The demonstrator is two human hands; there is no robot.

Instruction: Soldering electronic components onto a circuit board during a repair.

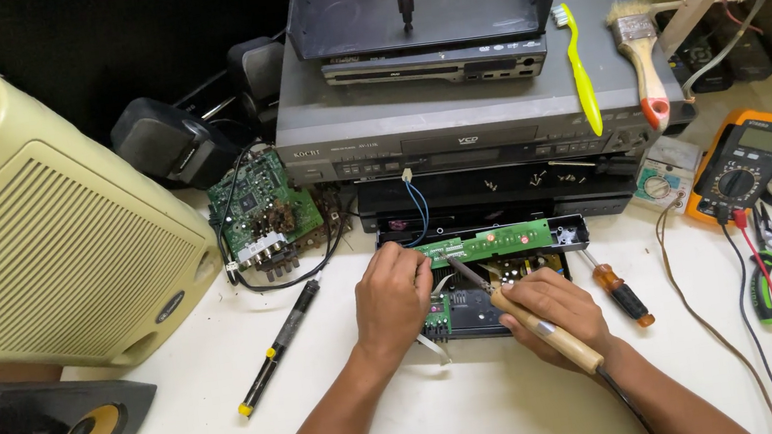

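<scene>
I hold a soldering iron on a small green board at the white bench.

My right hand (554, 309) is wrapped tight around the wooden handle of the soldering iron (526, 316). The iron lies slanted: its handle points down and right toward me, and its thin metal tip points up and left, touching the long green circuit board (492, 242). That board runs left to right, on the edge of a black tray (572, 231) in the middle of the bench (184, 409). My left hand (391, 300) curls closed over the board's left end, holding it. A red screwdriver (619, 289) lies just right of my right hand.
</scene>
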